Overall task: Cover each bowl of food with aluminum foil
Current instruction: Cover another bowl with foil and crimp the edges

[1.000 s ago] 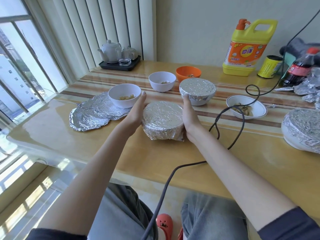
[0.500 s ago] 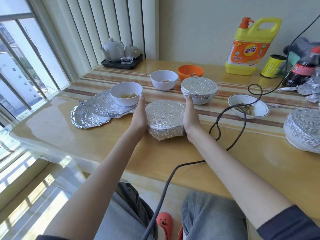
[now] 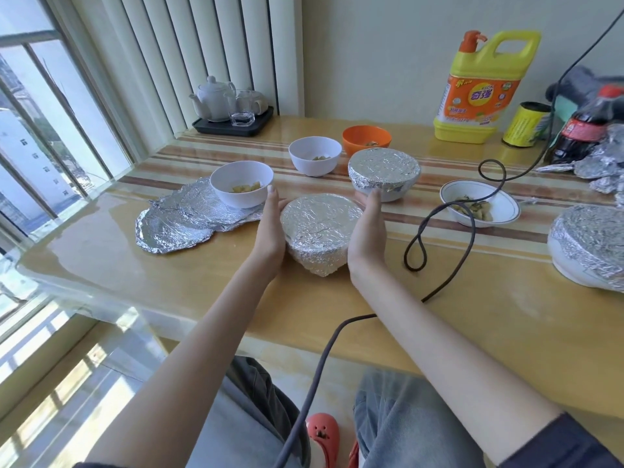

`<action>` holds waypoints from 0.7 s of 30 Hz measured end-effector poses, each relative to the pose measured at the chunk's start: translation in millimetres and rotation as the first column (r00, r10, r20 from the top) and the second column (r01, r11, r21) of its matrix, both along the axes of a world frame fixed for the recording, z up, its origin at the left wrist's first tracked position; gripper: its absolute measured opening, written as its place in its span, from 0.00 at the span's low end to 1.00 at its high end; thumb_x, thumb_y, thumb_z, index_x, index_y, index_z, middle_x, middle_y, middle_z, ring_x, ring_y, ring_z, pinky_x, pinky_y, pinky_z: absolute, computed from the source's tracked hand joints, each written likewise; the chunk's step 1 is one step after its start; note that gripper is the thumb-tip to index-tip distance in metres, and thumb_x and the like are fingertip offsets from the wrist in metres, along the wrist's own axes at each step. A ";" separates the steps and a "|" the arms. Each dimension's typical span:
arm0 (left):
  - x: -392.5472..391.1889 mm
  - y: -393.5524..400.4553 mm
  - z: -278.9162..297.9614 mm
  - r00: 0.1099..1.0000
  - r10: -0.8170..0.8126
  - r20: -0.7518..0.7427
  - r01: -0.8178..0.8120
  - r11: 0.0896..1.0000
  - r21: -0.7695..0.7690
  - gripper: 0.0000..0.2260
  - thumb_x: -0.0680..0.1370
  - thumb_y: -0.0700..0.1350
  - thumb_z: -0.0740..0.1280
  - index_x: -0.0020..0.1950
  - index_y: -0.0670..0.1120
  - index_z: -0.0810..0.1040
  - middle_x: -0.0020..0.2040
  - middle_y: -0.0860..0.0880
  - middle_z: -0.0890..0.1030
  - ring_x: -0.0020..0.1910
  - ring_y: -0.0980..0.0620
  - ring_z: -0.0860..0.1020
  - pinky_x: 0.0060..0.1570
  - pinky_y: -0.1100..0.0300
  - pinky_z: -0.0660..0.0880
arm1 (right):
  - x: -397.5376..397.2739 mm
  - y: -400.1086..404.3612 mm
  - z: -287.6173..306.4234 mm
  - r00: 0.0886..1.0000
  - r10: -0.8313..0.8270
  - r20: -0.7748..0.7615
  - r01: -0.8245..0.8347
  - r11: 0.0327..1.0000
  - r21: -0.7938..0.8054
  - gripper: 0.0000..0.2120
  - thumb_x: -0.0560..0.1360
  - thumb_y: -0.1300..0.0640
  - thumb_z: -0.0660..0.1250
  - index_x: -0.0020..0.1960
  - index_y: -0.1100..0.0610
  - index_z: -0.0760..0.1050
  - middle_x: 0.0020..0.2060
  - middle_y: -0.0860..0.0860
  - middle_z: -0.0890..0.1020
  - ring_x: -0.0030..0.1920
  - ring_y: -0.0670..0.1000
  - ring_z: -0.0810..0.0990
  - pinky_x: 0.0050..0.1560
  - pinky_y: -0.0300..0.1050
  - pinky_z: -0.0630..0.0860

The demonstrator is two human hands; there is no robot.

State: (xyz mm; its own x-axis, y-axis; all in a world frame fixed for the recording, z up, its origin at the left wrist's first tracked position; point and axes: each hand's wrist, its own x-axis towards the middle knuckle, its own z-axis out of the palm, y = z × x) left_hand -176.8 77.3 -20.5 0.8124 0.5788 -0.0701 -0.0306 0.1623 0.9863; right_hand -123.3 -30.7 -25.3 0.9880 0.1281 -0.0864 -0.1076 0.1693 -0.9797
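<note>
My left hand [image 3: 270, 231] and right hand [image 3: 368, 231], fingers straight, press the foil-wrapped bowl [image 3: 320, 228] at its sides; thin foil likely tears and slips easily.

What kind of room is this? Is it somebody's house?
Probably a home, at a dining table by a window. A teapot on a tray, a jug of dish soap and bowls of food, like the white bowl, point to it.

Yellow detergent jug [image 3: 479, 86] label: "奇强".
</note>
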 end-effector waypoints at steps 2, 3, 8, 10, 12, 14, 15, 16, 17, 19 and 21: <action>-2.5 -2.8 -4.3 0.997 0.074 -0.012 -0.074 0.997 -0.019 0.29 0.82 0.64 0.48 0.51 0.46 0.81 0.46 0.48 0.86 0.50 0.50 0.83 0.60 0.53 0.75 | 5.4 3.0 -0.2 0.999 0.039 0.010 -0.039 0.998 0.054 0.29 0.79 0.35 0.47 0.67 0.49 0.74 0.66 0.48 0.75 0.67 0.49 0.71 0.69 0.49 0.66; -4.6 -4.2 -5.1 0.994 0.111 -0.024 -0.112 0.993 -0.030 0.32 0.78 0.69 0.50 0.54 0.46 0.82 0.50 0.47 0.85 0.53 0.49 0.82 0.62 0.51 0.74 | 7.3 4.3 1.3 0.997 0.073 0.013 -0.074 0.993 0.087 0.31 0.78 0.33 0.47 0.67 0.50 0.73 0.67 0.50 0.74 0.68 0.50 0.70 0.69 0.50 0.67; -3.3 -5.6 -13.5 0.972 0.227 -0.066 -0.232 0.969 -0.086 0.45 0.60 0.78 0.51 0.60 0.47 0.80 0.57 0.46 0.83 0.58 0.47 0.79 0.67 0.47 0.70 | 12.8 6.9 0.9 0.992 0.128 -0.009 -0.122 0.967 0.224 0.34 0.75 0.32 0.51 0.67 0.55 0.74 0.65 0.57 0.76 0.67 0.55 0.73 0.65 0.49 0.71; -5.3 -2.2 -13.3 0.977 0.201 -0.072 -0.203 0.979 -0.014 0.42 0.61 0.78 0.49 0.56 0.51 0.83 0.56 0.47 0.84 0.58 0.47 0.80 0.67 0.47 0.70 | 15.9 4.2 0.0 0.991 0.137 -0.003 -0.132 0.962 0.240 0.30 0.81 0.39 0.47 0.68 0.59 0.72 0.61 0.57 0.78 0.65 0.55 0.75 0.57 0.45 0.74; -8.8 2.8 -11.2 0.989 0.123 -0.083 -0.115 0.990 0.086 0.41 0.65 0.78 0.47 0.53 0.53 0.84 0.54 0.49 0.85 0.57 0.48 0.80 0.65 0.49 0.71 | 17.5 1.1 -2.9 0.994 0.107 -0.012 -0.102 0.966 0.236 0.29 0.83 0.42 0.45 0.68 0.61 0.72 0.61 0.54 0.78 0.65 0.51 0.75 0.60 0.43 0.72; -11.9 8.1 -3.6 0.993 0.101 -0.065 -0.093 0.988 0.125 0.40 0.68 0.77 0.47 0.59 0.51 0.83 0.57 0.48 0.83 0.59 0.49 0.80 0.62 0.51 0.72 | 10.8 -1.6 -3.1 0.999 0.018 -0.048 -0.008 0.980 0.197 0.28 0.83 0.42 0.46 0.68 0.59 0.72 0.65 0.52 0.76 0.64 0.48 0.74 0.63 0.41 0.68; -11.2 10.1 0.4 0.993 0.109 -0.043 -0.104 0.989 0.101 0.39 0.71 0.75 0.48 0.63 0.49 0.80 0.61 0.48 0.82 0.61 0.50 0.78 0.65 0.50 0.72 | 6.4 -1.5 -3.4 0.998 -0.012 -0.059 0.023 0.982 0.187 0.27 0.83 0.43 0.46 0.67 0.58 0.73 0.65 0.51 0.76 0.64 0.47 0.74 0.63 0.41 0.68; -9.9 10.0 3.8 0.996 0.092 -0.010 -0.091 0.992 0.086 0.37 0.74 0.72 0.50 0.66 0.47 0.77 0.64 0.48 0.79 0.63 0.51 0.77 0.67 0.50 0.70 | 1.4 0.0 -3.7 0.998 -0.019 -0.061 0.029 0.984 0.174 0.26 0.82 0.43 0.47 0.65 0.57 0.74 0.64 0.51 0.77 0.63 0.47 0.74 0.62 0.41 0.69; -8.1 8.8 5.6 0.998 0.062 -0.001 -0.061 0.993 0.100 0.35 0.76 0.69 0.49 0.67 0.46 0.76 0.65 0.48 0.78 0.64 0.52 0.76 0.69 0.49 0.69 | -3.7 1.4 -3.0 0.998 -0.014 -0.061 0.023 0.987 0.158 0.25 0.82 0.43 0.47 0.63 0.55 0.76 0.62 0.50 0.78 0.62 0.47 0.75 0.61 0.42 0.69; -4.6 5.7 5.7 1.000 0.019 -0.015 -0.017 0.988 0.153 0.31 0.77 0.68 0.49 0.62 0.49 0.78 0.62 0.48 0.80 0.62 0.53 0.78 0.68 0.50 0.70 | -8.7 5.7 -0.6 0.997 -0.008 -0.080 0.019 0.990 0.142 0.25 0.82 0.42 0.48 0.63 0.54 0.76 0.62 0.49 0.78 0.62 0.48 0.75 0.63 0.43 0.70; -3.4 2.8 3.5 0.998 0.045 -0.033 -0.039 0.986 0.159 0.32 0.73 0.72 0.51 0.58 0.51 0.80 0.58 0.48 0.82 0.59 0.52 0.79 0.67 0.49 0.71 | -7.5 8.2 1.7 0.994 -0.004 -0.111 0.018 0.992 0.126 0.27 0.81 0.38 0.49 0.64 0.54 0.76 0.62 0.50 0.79 0.62 0.49 0.76 0.65 0.46 0.71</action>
State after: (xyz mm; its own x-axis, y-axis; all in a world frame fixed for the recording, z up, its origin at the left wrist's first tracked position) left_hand -180.2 80.1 -17.0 0.7856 0.6187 -0.0041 0.0026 0.0033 1.0000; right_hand -130.8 -22.5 -23.6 0.9748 0.1343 -0.1783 -0.2109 0.2934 -0.9324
